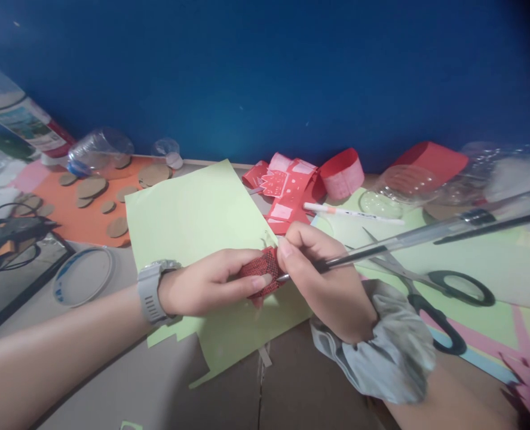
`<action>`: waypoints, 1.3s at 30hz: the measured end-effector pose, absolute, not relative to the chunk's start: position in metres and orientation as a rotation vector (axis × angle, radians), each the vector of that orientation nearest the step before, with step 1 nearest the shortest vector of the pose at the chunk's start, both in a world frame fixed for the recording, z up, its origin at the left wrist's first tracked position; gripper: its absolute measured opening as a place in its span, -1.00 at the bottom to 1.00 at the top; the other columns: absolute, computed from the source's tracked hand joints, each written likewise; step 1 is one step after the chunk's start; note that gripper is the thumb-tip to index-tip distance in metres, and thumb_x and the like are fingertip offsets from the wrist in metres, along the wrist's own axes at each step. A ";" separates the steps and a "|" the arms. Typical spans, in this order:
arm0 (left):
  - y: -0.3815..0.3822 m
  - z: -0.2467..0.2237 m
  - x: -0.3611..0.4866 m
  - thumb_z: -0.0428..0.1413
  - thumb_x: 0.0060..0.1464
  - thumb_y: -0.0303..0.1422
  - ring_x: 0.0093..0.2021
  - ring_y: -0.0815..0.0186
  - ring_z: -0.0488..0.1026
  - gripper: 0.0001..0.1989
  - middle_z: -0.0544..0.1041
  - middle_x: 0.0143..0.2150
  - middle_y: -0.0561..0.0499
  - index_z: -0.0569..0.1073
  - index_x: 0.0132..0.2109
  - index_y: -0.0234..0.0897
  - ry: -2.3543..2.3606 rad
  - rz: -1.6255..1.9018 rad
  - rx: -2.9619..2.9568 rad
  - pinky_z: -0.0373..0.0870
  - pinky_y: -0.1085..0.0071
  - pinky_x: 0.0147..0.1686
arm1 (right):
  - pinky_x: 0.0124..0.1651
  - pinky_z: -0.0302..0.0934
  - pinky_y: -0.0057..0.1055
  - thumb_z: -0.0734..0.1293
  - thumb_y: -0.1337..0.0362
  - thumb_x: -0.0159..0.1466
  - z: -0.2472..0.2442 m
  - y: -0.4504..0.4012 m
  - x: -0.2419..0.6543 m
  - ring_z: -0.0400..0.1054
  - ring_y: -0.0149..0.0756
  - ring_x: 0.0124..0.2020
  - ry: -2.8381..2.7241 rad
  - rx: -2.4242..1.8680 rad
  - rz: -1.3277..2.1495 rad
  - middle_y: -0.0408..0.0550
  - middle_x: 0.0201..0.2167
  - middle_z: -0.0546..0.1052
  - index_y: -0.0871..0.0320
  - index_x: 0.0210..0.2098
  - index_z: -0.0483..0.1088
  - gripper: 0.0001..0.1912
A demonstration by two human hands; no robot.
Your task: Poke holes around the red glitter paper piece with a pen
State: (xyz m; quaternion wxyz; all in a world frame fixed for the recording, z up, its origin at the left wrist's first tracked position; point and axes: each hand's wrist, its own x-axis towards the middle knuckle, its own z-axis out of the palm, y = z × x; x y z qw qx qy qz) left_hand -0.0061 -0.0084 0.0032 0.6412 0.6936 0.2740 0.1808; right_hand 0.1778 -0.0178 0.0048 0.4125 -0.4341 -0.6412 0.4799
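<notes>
Left hand (211, 286) fingers pinch small red patterned piece (260, 272) over pale green sheet (193, 221) on table. Right hand (322, 275) fingers grip pen (408, 242), tip touching red piece. Scissors (430, 286) just beside right wrist.

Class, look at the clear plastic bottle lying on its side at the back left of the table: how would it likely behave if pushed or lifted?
The clear plastic bottle looks empty, so it is probably light. Lying on its rounded side, it would likely roll when nudged. Its thin clear wall may dent under a firm squeeze.
</notes>
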 end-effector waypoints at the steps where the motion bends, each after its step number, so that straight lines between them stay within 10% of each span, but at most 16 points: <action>1: -0.008 0.003 -0.006 -0.07 0.30 -0.35 -0.39 0.39 0.38 -0.81 0.43 -0.38 -0.02 0.31 -0.26 -0.36 0.622 0.413 1.584 0.36 0.50 -0.35 | -0.53 -0.06 -0.51 0.15 0.41 0.28 0.005 -0.018 0.178 -0.02 -0.49 -0.57 -1.615 -1.096 1.206 -0.26 -0.63 0.09 0.12 -0.57 0.03 -0.69; 39: -0.006 0.009 -0.006 -0.10 0.32 -0.41 -0.33 0.38 0.39 -0.83 0.43 -0.34 -0.03 0.34 -0.22 -0.37 0.591 0.352 1.607 0.32 0.51 -0.32 | -0.54 -0.07 -0.49 0.16 0.40 0.26 0.007 -0.017 0.178 -0.03 -0.48 -0.58 -1.553 -1.105 1.241 -0.26 -0.64 0.07 0.12 -0.58 0.02 -0.69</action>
